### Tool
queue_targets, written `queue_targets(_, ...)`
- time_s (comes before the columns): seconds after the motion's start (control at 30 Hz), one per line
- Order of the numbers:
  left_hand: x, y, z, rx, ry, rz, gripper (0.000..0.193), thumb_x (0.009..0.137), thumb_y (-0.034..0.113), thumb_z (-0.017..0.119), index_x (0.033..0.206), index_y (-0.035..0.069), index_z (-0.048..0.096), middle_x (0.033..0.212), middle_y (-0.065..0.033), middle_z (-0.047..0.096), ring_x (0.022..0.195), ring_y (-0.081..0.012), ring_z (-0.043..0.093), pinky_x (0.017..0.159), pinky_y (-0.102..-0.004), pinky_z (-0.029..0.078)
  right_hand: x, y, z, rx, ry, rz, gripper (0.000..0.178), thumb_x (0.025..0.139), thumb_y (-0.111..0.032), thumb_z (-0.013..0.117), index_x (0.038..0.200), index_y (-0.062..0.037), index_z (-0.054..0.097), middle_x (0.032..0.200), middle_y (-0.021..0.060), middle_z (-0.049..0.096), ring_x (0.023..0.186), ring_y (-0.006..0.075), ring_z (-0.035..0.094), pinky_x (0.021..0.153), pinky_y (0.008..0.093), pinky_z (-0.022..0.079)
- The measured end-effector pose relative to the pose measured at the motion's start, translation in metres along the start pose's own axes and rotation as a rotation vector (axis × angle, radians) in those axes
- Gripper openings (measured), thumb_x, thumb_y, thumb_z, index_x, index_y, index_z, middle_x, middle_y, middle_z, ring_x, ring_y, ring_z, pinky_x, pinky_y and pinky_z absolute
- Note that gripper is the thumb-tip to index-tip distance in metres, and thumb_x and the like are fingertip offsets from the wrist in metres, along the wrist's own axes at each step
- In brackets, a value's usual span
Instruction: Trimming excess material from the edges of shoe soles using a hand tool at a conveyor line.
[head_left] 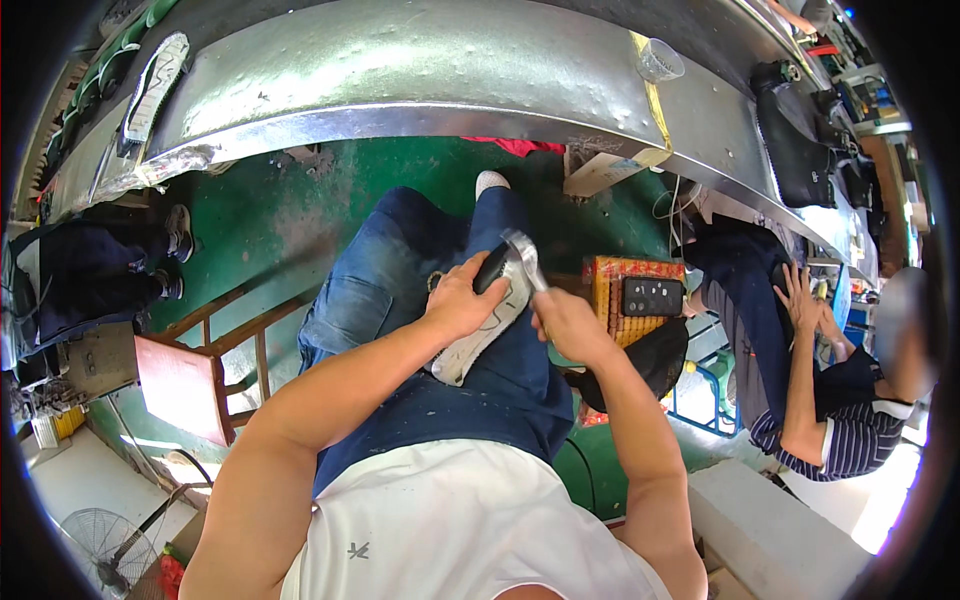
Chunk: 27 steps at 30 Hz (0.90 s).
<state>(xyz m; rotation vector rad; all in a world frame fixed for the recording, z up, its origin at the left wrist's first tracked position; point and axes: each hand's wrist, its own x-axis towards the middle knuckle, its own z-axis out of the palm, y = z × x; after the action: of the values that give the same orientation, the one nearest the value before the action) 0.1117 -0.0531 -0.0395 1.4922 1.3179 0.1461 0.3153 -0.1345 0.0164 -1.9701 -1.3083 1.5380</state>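
A shoe lies sole up across my lap, its pale sole marked with dark curved lines. My left hand is closed round the shoe's side near its black upper, which is partly hidden by my fingers. In my right hand is a hammer, gripped by its handle. The hammer's metal head is over the far end of the sole, slightly blurred; whether it touches the sole I cannot tell.
A metal-topped bench runs across the front, bearing a clear plastic cup and another sole-up shoe. To my right, a black device rests on a beaded seat, beside a seated person. A wooden stool stands left.
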Motion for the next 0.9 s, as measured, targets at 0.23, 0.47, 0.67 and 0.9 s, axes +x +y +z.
queue_targets(0.23, -0.001, -0.002, -0.004, -0.072, -0.023, 0.026, 0.079, 0.087, 0.049, 0.070, 0.152, 0.009, 0.047, 0.142, -0.0250, 0.057, 0.132, -0.0372, 0.056, 0.111, -0.0412, 0.044, 0.002, 0.008, 0.005, -0.116, 0.058, -0.185, 0.046, 0.108, -0.038, 0.044, 0.093, 0.0014, 0.063, 0.077, 0.0165, 0.068, 0.073, 0.0302, 0.070, 0.073, 0.0430, 0.053)
queue_targets(0.47, -0.003, -0.001, -0.006, -0.087, -0.085, 0.033, 0.085, 0.083, 0.046, 0.074, 0.152, 0.006, 0.045, 0.143, -0.0267, 0.055, 0.133, -0.0362, 0.055, 0.112, -0.0397, 0.043, -0.006, 0.010, 0.008, -0.250, 0.057, -0.132, 0.046, 0.109, -0.037, 0.043, 0.096, 0.0021, 0.062, 0.079, 0.0162, 0.069, 0.075, 0.0286, 0.071, 0.072, 0.0407, 0.054)
queue_targets(0.67, 0.004, 0.008, -0.005, 0.004, -0.094, -0.008, 0.083, 0.085, 0.043, 0.076, 0.146, -0.004, 0.046, 0.123, -0.0248, 0.067, 0.115, -0.0324, 0.066, 0.100, -0.0388, 0.051, 0.013, 0.036, 0.008, 0.335, -0.023, 0.014, 0.053, 0.110, -0.046, 0.040, 0.101, 0.0006, 0.064, 0.080, 0.0082, 0.068, 0.065, 0.0183, 0.067, 0.061, 0.0338, 0.051)
queue_targets(0.9, 0.015, -0.007, -0.021, -0.047, -0.155, 0.055, 0.081, 0.088, 0.051, 0.074, 0.139, -0.006, 0.049, 0.120, -0.0235, 0.067, 0.110, -0.0291, 0.067, 0.096, -0.0388, 0.052, 0.003, 0.064, 0.024, 0.851, -0.002, 0.199, 0.067, 0.106, -0.064, 0.032, 0.106, -0.0059, 0.065, 0.084, 0.0026, 0.070, 0.067, 0.0145, 0.069, 0.048, 0.0242, 0.040)
